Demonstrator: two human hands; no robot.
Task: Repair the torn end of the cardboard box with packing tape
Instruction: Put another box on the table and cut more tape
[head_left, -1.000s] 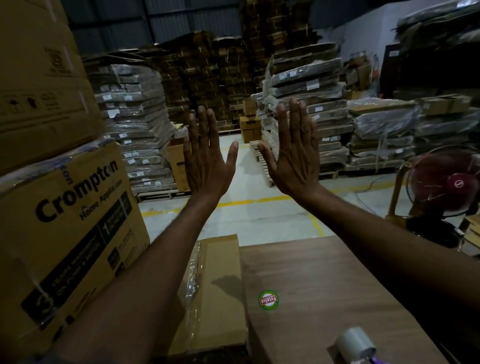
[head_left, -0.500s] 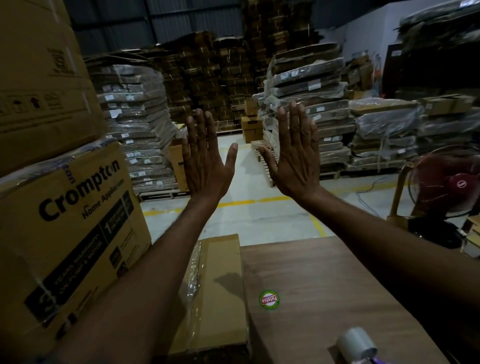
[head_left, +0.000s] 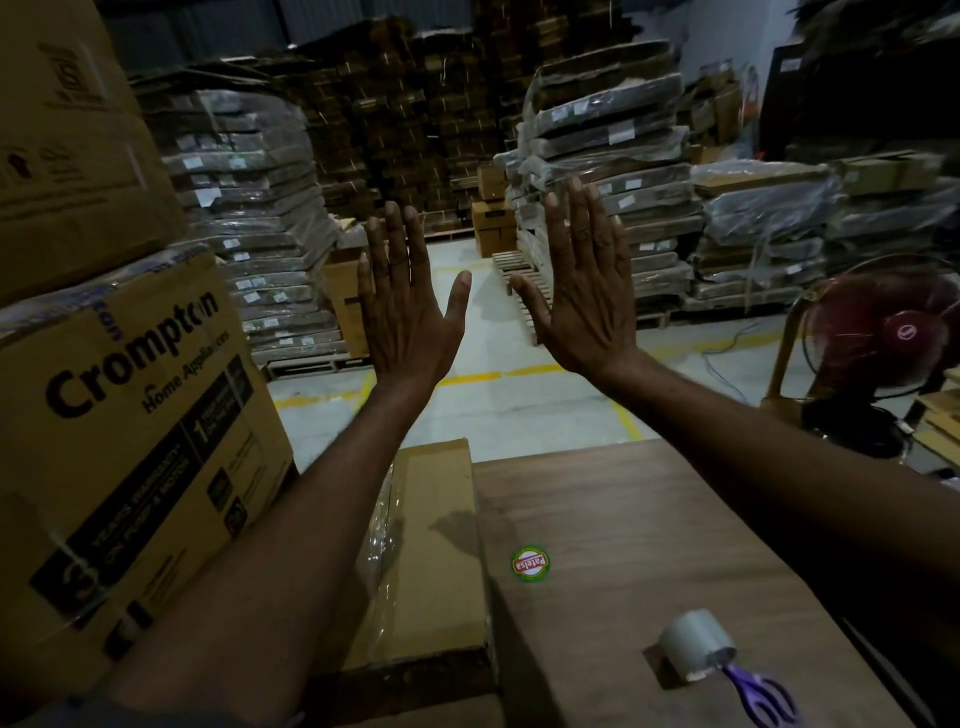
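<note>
1. The fingers (head_left: 396, 234) of the left hand (head_left: 405, 312) were straight and close together, thumb spread wide, holding nothing.
2. The fingers (head_left: 576, 218) of the right hand (head_left: 584, 301) were straight too, and it was empty (its thumb pointed at the other thumb, with a gap between them).
3. Both hands were raised in the air with their backs to the camera, touching nothing.
4. The cardboard box (head_left: 436, 519), long and flat, lay under the left forearm, its long side against the left edge of the wooden table (head_left: 649, 509); clear film ran along its left side, and its near end was too dark to make out a tear.
5. A tape roll (head_left: 696, 644) sat near the table's front edge, with purple scissors (head_left: 763, 701) touching it; a round sticker (head_left: 530, 563) lay closer to the box.
6. A Crompton carton (head_left: 130, 415) stood at the left, a red fan (head_left: 893, 332) at the right, and wrapped stacks (head_left: 608, 156) on the floor behind.
</note>
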